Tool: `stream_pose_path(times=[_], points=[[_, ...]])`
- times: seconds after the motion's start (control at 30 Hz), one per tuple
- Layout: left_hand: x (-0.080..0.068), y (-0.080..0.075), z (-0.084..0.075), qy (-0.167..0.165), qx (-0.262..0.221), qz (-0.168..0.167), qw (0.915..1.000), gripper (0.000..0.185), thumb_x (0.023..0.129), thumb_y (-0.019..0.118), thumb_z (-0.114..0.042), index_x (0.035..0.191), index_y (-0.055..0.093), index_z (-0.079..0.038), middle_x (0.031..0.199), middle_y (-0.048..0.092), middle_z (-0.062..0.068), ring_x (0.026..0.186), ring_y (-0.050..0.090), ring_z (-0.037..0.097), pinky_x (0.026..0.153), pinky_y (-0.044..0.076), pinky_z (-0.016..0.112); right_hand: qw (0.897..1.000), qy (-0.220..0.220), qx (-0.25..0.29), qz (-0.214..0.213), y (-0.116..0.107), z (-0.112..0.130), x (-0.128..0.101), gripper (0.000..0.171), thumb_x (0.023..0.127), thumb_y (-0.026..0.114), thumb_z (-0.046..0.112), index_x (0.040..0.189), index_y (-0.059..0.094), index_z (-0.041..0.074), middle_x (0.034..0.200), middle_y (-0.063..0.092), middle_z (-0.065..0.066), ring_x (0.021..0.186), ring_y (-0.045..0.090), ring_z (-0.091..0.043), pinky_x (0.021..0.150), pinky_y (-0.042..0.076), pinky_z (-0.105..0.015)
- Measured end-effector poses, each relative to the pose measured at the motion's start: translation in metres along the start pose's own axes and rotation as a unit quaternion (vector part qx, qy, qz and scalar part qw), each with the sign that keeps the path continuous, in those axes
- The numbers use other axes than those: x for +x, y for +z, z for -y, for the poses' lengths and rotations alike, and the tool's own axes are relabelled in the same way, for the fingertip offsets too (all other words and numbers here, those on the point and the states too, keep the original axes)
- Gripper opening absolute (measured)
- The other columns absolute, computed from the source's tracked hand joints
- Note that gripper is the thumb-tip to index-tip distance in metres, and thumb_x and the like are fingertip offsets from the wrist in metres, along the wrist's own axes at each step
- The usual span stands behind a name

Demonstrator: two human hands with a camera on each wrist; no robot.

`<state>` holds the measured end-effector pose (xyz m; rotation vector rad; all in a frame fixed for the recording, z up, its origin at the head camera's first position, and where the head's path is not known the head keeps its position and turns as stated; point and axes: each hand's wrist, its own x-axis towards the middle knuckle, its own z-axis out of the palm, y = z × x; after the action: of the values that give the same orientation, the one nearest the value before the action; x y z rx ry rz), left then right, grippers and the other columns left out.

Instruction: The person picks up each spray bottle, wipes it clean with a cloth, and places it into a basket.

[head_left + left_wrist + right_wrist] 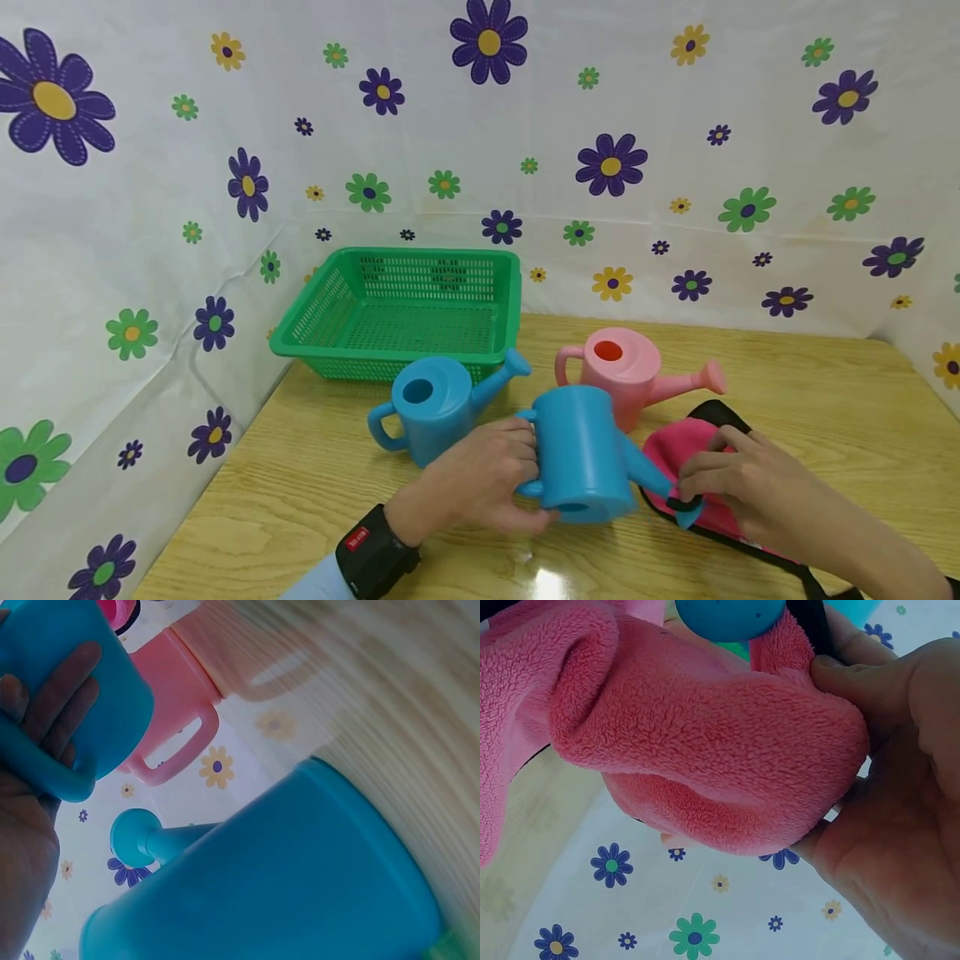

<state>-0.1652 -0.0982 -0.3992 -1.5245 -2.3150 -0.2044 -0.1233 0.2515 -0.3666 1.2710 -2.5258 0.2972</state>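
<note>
Blue watering can point(581, 454), tipped on its side over the wooden table point(825, 400), looks like light, stiff, smooth plastic, best held by its handle. Left hand point(480, 483) curls around that handle, while right hand point(738, 483) pinches the soft pink fleece cloth point(675, 454) at the spout.

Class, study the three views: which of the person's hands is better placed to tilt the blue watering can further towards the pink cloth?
Probably the left hand: it grips the handle of the tilted blue watering can. The right hand pinches the pink cloth beside the spout tip.

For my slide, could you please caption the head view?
Left hand tips a blue watering can; right hand pinches a pink fleece bag.
</note>
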Motion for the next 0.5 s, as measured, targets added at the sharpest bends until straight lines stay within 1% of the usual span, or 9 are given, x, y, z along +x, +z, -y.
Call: stream_pose_path(times=[0.17,0.23,0.43,0.5], points=[[-0.0013,-0.0005,0.0019,-0.013,-0.008,0.003,0.9999,0.039,0.086,0.07,-0.053,0.066,0.058,-0.022,0.062,0.05,-0.013,0.08,0.054,0.008,0.093,0.047,0.026,0.999,-0.014,0.014,-0.026,-0.0023,0.0003,-0.0022,0.059,0.06,0.069,-0.017,0.088,0.071,0.035,0.094,0.068,0.023,0.09,0.046,-0.004,0.069,0.044,-0.028],[-0.0008,-0.0004,0.0021,-0.015,-0.012,0.005,0.9998,0.038,0.087,0.07,-0.053,0.067,0.058,-0.022,0.062,0.051,-0.013,0.082,0.055,0.008,0.095,0.048,0.027,0.999,-0.011,0.016,-0.03,-0.0039,0.0004,-0.0038,0.06,0.06,0.069,-0.018,0.088,0.071,0.034,0.093,0.068,0.024,0.09,0.046,-0.003,0.069,0.044,-0.028],[0.0013,0.0008,0.0016,-0.007,-0.013,0.0,0.9999,0.038,0.087,0.07,-0.052,0.067,0.058,-0.022,0.061,0.049,-0.013,0.079,0.053,0.008,0.093,0.047,0.026,0.999,0.021,0.029,0.0,-0.0077,0.0,-0.0079,0.06,0.063,0.073,-0.018,0.093,0.074,0.035,0.095,0.069,0.024,0.092,0.046,-0.003,0.069,0.045,-0.027],[0.0016,0.0009,0.0014,-0.005,-0.009,-0.005,0.9999,0.038,0.086,0.071,-0.052,0.066,0.057,-0.022,0.06,0.047,-0.013,0.079,0.052,0.008,0.092,0.047,0.026,0.999,0.024,0.03,0.003,-0.0071,0.0008,-0.0078,0.062,0.063,0.071,-0.019,0.092,0.073,0.035,0.096,0.069,0.023,0.092,0.046,-0.003,0.069,0.045,-0.027]])
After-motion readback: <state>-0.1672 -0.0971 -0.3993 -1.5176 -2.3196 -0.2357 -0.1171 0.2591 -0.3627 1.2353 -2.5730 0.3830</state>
